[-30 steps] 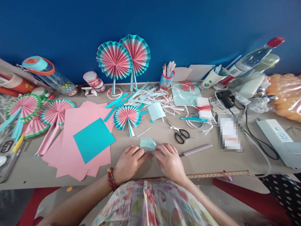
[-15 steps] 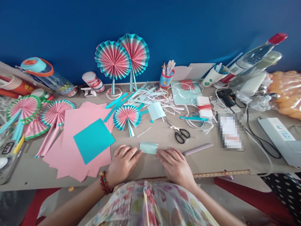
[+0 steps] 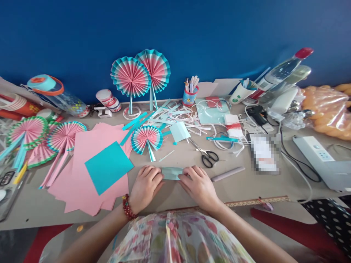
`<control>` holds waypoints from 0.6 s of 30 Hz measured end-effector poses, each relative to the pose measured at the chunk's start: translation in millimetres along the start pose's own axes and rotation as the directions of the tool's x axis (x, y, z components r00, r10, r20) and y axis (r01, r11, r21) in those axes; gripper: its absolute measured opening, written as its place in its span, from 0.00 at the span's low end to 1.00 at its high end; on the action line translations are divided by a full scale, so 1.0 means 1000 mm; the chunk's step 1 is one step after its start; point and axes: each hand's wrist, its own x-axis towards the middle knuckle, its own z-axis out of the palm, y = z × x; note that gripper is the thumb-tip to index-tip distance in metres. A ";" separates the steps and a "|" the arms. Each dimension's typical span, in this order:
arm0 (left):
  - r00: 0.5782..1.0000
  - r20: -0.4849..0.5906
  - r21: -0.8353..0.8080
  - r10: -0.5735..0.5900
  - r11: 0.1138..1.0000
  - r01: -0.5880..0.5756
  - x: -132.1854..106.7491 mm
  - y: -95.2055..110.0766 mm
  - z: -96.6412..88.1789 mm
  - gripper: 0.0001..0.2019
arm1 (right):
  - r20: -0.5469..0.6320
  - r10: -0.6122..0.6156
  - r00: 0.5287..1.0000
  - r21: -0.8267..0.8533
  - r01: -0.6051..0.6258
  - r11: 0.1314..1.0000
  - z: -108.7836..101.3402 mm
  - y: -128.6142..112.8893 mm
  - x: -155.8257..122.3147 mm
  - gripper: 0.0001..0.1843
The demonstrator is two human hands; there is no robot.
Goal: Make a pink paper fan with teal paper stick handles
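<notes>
A small pale blue piece of paper (image 3: pixel 172 173) spans the gap between my two hands near the table's front edge. My left hand (image 3: pixel 146 184) pinches its left end, and my right hand (image 3: pixel 197 185) grips the right end. The near edge of the paper looks curled or folded up. Just beyond lies a small pleated paper fan (image 3: pixel 147 140) in pink, white and teal. To the left, a teal square sheet (image 3: pixel 109 167) rests on spread pink sheets (image 3: pixel 90 140). Black-handled scissors (image 3: pixel 210 159) and a grey-mauve stick-like tool (image 3: pixel 228 174) lie to the right.
Two upright paper fans (image 3: pixel 131 76) lean by the blue wall. Paper strips (image 3: pixel 167 115) pile up below them. A pen cup (image 3: pixel 189 95) stands behind. Glue gun (image 3: pixel 257 115), cables and power strip (image 3: pixel 315 151) occupy the right; more fans (image 3: pixel 67 136) lie left.
My fingers have closed on both ends of the pale blue paper, which lay flatter before. Its near edge is now raised. The view has shifted slightly.
</notes>
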 end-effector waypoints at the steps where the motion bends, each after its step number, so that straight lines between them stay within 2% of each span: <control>1: 1.000 0.002 -0.003 0.004 1.000 -0.004 0.001 0.000 0.000 0.05 | -0.017 -0.020 1.000 0.003 0.020 1.000 0.001 0.001 0.000 0.07; 5: 1.000 -0.002 -0.035 -0.012 0.999 0.012 0.004 0.000 0.002 0.06 | -0.016 -0.037 0.999 0.066 0.038 0.997 0.002 0.003 0.000 0.09; 11: 0.992 -0.055 -0.070 -0.112 0.992 0.108 0.009 0.002 0.006 0.06 | 0.025 0.076 0.997 0.158 -0.079 0.984 0.004 -0.001 0.004 0.10; 18: 0.984 -0.091 -0.048 -0.156 0.987 0.152 0.015 0.001 0.008 0.06 | -0.001 0.201 0.980 0.111 -0.199 0.974 0.008 -0.004 0.005 0.09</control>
